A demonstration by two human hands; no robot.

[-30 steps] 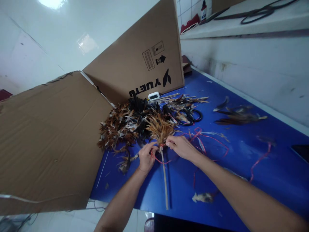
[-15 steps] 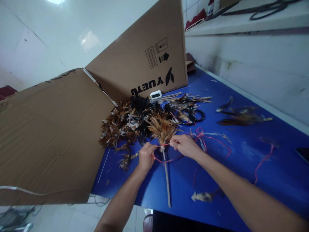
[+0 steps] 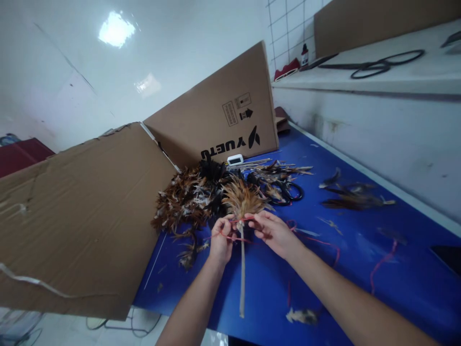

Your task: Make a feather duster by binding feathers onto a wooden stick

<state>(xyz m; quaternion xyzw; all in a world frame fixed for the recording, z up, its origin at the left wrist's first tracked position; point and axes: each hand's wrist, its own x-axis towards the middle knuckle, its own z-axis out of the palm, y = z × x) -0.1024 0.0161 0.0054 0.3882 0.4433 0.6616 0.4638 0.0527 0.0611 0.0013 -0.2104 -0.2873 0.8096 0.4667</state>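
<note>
Behind the blue table [image 3: 360, 269], a cardboard box [image 3: 216, 120] read "YUETU" upside down; both hands [image 3: 248, 235] pinched red string [image 3: 230, 237] around a feather duster [image 3: 242, 204].

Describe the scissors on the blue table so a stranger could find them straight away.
Start at the big cardboard box printed YUETU at the back of the blue table. Just in front of it, right of the brown feather pile, lie the scissors. Their two black loop handles are the only smooth rings among the loose feathers.
</note>
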